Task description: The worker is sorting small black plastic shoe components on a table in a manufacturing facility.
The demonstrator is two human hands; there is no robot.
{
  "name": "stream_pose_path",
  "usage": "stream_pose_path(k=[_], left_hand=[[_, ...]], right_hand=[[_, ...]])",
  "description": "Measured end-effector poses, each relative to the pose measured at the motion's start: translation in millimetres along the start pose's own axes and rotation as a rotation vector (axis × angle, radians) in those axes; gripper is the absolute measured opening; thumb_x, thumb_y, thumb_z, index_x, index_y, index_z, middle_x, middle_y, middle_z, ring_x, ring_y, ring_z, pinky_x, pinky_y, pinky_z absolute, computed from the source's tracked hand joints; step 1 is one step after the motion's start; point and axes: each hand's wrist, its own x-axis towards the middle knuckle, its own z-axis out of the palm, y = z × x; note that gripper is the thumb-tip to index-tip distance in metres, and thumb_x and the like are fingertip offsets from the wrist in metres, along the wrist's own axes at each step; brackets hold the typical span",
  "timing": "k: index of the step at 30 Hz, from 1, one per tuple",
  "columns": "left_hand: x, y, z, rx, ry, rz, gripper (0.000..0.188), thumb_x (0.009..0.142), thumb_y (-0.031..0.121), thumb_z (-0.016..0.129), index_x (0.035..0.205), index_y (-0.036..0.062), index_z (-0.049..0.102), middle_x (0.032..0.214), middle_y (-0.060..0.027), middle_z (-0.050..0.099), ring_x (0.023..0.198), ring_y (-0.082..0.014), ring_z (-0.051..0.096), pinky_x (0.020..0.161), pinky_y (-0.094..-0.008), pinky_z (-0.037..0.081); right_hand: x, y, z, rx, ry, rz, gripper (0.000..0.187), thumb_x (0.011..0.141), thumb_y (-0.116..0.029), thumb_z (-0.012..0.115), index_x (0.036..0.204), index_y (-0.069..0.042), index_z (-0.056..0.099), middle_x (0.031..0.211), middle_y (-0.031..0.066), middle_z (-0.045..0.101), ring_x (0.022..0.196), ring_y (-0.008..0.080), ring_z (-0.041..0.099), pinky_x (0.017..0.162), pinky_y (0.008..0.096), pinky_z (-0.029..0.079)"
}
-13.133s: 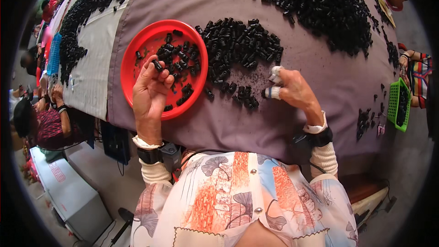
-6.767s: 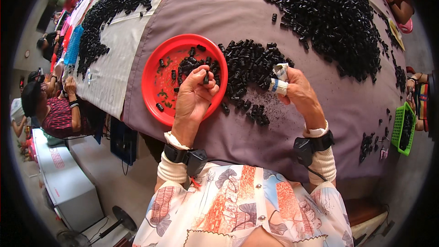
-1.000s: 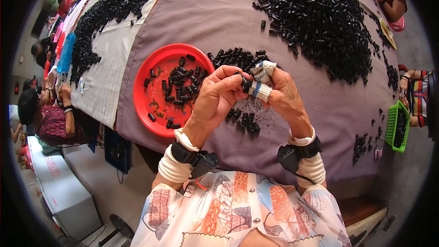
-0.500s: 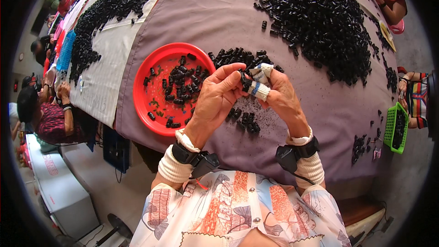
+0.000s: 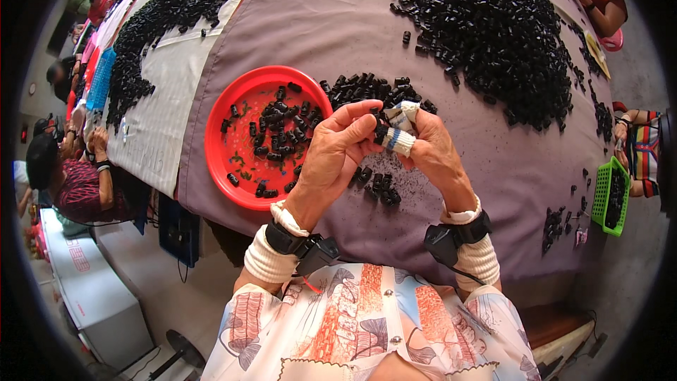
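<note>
Above the cloth-covered table, my two hands meet at a small black ribbed plastic part (image 5: pixel 381 132). My left hand (image 5: pixel 328 155) pinches it between thumb and fingers. My right hand (image 5: pixel 443 159) closes on it from the other side, with white knit covers striped in blue on its fingers; these partly hide the part. Left of my hands, a red round tray (image 5: pixel 215 169) holds loose black parts and small coloured scraps. A small heap of the same parts (image 5: pixel 363 89) lies just beyond my fingers, and a smaller cluster (image 5: pixel 381 187) lies below them.
A large pile of black parts (image 5: pixel 493 42) covers the far right of the table. Another pile (image 5: pixel 169 14) spreads over a pale cloth at left. A green basket (image 5: pixel 601 201) stands at the right edge. Other people sit along both sides. Dark crumbs dot the cloth.
My left thumb and the black part have shifted slightly between my fingers. Both hands otherwise keep their place, and the tray and heaps look the same.
</note>
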Motion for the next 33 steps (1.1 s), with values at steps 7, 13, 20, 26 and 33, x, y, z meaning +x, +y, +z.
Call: stream_pose_path(k=[7, 13, 20, 26, 33], left_hand=[[-0.4, 0.3, 1.9, 0.027, 0.031, -0.025, 0.025, 0.09, 0.01, 0.055, 0.113, 0.0002, 0.056, 0.091, -0.0045, 0.061, 0.079, -0.0092, 0.056, 0.073, -0.0281, 0.05], [0.5, -2.1, -2.5, 0.046, 0.025, -0.017, 0.023, 0.091, 0.012, 0.054, 0.111, 0.001, 0.056, 0.091, -0.0054, 0.062, 0.079, -0.0096, 0.057, 0.072, -0.0283, 0.051], [1.1, -1.8, 1.1, -0.006, 0.081, -0.024, 0.022, 0.092, 0.012, 0.052, 0.111, 0.0022, 0.057, 0.091, -0.0063, 0.062, 0.078, -0.0106, 0.058, 0.071, -0.0277, 0.051], [3.9, -0.7, -6.0, -0.054, 0.04, -0.026, 0.023, 0.092, 0.012, 0.052, 0.112, 0.0008, 0.056, 0.089, -0.0056, 0.062, 0.075, -0.0102, 0.058, 0.072, -0.0272, 0.05], [2.0, -2.2, 3.3, -0.049, 0.04, -0.045, 0.023, 0.092, 0.011, 0.053, 0.111, -0.001, 0.056, 0.091, -0.0049, 0.062, 0.081, -0.0098, 0.058, 0.075, -0.0274, 0.049]], right_hand=[[-0.3, 0.0, -0.4, 0.022, -0.015, -0.012, 0.018, 0.078, -0.009, 0.066, 0.092, -0.002, 0.058, 0.067, -0.0002, 0.055, 0.049, 0.0051, 0.048, 0.041, 0.0211, 0.037], [-0.8, 4.0, -1.8, -0.015, -0.008, -0.015, 0.019, 0.077, -0.01, 0.066, 0.091, -0.001, 0.057, 0.066, -0.0001, 0.055, 0.049, 0.005, 0.049, 0.041, 0.0208, 0.037], [-1.3, 5.0, -3.3, 0.036, -0.002, 0.004, 0.018, 0.078, -0.011, 0.064, 0.09, -0.001, 0.056, 0.064, -0.0004, 0.054, 0.048, 0.0057, 0.05, 0.04, 0.0209, 0.038], [0.5, -2.8, -5.1, -0.035, -0.03, -0.029, 0.018, 0.078, -0.012, 0.064, 0.09, 0.0, 0.056, 0.063, 0.0005, 0.053, 0.046, 0.0058, 0.049, 0.039, 0.0216, 0.037], [5.8, -9.0, -7.9, -0.19, -0.116, -0.016, 0.028, 0.075, -0.022, 0.069, 0.088, -0.001, 0.056, 0.061, -0.0002, 0.052, 0.046, 0.0066, 0.048, 0.039, 0.0224, 0.037]])
